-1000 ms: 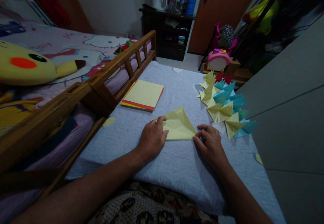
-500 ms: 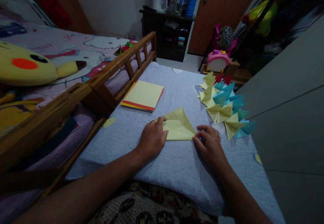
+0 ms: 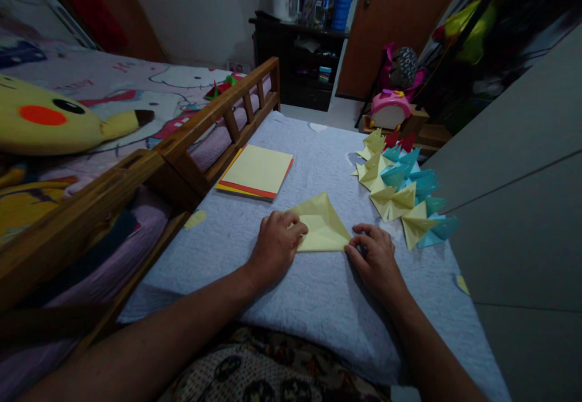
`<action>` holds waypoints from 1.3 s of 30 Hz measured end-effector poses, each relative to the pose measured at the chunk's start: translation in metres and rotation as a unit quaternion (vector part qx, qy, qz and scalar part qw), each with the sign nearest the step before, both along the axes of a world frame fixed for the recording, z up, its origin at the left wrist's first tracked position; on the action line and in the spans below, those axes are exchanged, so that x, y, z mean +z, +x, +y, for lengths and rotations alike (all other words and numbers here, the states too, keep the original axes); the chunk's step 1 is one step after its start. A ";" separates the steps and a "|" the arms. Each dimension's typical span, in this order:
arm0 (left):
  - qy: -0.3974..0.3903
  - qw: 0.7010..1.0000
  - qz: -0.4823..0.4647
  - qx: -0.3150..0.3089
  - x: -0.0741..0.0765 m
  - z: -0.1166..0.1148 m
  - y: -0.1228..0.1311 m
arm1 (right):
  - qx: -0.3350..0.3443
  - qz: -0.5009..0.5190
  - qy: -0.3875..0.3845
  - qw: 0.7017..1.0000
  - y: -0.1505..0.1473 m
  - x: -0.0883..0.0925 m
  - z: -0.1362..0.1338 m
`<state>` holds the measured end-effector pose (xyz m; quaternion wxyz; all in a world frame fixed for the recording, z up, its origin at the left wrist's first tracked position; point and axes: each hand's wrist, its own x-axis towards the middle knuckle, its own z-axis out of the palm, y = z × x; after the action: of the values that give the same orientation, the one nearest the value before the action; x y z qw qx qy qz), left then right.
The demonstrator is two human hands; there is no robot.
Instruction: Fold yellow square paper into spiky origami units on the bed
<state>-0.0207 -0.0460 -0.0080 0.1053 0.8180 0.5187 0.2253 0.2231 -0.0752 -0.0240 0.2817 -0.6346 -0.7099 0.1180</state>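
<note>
A pale yellow sheet of origami paper (image 3: 322, 232) lies folded on the quilted surface, a triangular point facing away from me and a straight edge towards me. My left hand (image 3: 278, 243) rests over its left part with bent fingers pressed on the paper, hiding that corner. At the opposite corner, my right hand (image 3: 371, 249) pinches the tip between thumb and fingertips. Beyond my left hand sits a stack of square paper (image 3: 259, 170), pale yellow on top with orange and red edges showing below. Folded paper pieces (image 3: 395, 202) in yellow, blue and red stand in rows to the right.
A light blue quilted cover (image 3: 313, 305) spreads under everything. Along the left runs a wooden bed rail (image 3: 195, 124), with a yellow plush toy (image 3: 50, 120) on the bed behind it. A pale cabinet panel (image 3: 522, 208) borders the right side. Further back is a dark shelf (image 3: 295, 62).
My left hand's fingers have curled and shifted slightly over the left part of the paper. The right hand keeps its pinch at the right corner.
</note>
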 end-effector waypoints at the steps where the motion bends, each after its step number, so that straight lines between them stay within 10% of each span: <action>1: 0.003 1.000 0.005 -0.020 0.000 0.000 0.000 | -0.001 0.000 -0.001 1.000 0.000 0.000 0.000; 10: 0.032 0.976 0.153 -0.151 0.008 -0.010 -0.001 | -0.008 0.000 -0.002 1.000 -0.001 0.000 0.000; 39: 0.006 0.956 0.171 -0.240 0.006 -0.024 0.006 | -0.003 0.005 -0.014 1.000 0.001 0.004 0.000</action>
<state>-0.0143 -0.0696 -0.0025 0.0609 0.9454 0.3157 0.0537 0.2240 -0.0750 -0.0201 0.2771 -0.6396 -0.7051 0.1303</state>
